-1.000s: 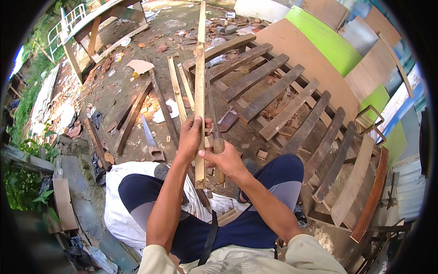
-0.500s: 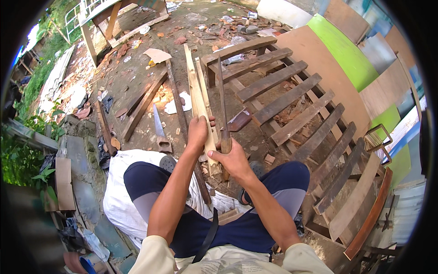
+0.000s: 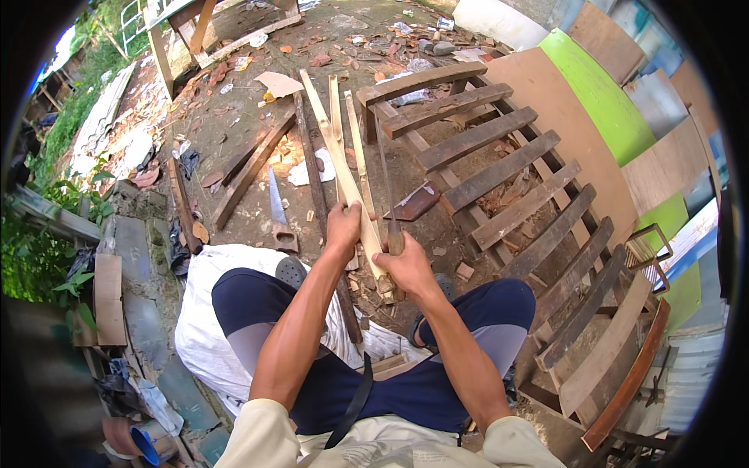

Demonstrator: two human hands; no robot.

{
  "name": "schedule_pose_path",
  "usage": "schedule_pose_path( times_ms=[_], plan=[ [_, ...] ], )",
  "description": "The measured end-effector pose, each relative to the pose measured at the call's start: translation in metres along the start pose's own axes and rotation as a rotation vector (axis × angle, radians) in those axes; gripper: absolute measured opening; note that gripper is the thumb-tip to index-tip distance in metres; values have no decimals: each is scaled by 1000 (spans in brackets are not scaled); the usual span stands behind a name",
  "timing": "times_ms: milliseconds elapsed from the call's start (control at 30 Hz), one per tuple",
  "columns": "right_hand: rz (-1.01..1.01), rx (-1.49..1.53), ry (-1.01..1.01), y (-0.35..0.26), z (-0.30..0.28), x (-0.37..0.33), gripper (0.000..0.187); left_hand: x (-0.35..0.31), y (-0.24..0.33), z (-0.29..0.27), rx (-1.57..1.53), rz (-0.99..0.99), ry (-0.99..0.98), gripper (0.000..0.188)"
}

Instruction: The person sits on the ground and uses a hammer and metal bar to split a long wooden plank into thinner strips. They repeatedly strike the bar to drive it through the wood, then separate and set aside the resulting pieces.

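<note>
My left hand [image 3: 344,228] is wrapped round a long pale wood strip [image 3: 328,134], which slants from far left toward me. In my right hand [image 3: 411,267] is the wooden handle [image 3: 395,239] of a long knife; its narrow dark blade [image 3: 387,175] points away from me, to the right of the strip. My right thumb presses against the strip's near end. Beyond my hands lie more pale strips, one [image 3: 356,140] to the right and another [image 3: 335,105] partly covered by the held one.
A handsaw [image 3: 277,207] lies on the ground to the left, beside a dark wooden pole [image 3: 312,164]. A slatted wooden frame [image 3: 499,179] fills the right side. White sacking [image 3: 207,327] spreads by my left leg. A low block wall [image 3: 129,257] stands at far left.
The held strip's far end has swung left, apart from the other strips. My right hand still grips the knife, its thumb at the strip. The view has shifted slightly.
</note>
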State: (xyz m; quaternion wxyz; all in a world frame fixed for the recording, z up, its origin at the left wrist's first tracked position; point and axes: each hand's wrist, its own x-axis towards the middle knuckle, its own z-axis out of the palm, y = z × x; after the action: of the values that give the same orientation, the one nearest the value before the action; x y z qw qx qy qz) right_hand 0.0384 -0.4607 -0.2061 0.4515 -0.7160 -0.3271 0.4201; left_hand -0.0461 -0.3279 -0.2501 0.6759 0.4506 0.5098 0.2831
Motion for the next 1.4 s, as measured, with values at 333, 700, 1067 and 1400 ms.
schedule_pose_path(
  times_ms=[333,700,1067,1400],
  plan=[
    [-26,143,-44,23,18,1,37,25,-41,-9,38,-116,13,41],
    [158,636,-334,30,8,-6,32,33,-47,4,-8,-192,149,64],
    [-72,566,-294,57,-25,-47,37,-30,-8,50,189,273,13,53],
    [-157,717,202,105,-67,-72,32,-75,47,116,584,685,-418,45]
  ],
)
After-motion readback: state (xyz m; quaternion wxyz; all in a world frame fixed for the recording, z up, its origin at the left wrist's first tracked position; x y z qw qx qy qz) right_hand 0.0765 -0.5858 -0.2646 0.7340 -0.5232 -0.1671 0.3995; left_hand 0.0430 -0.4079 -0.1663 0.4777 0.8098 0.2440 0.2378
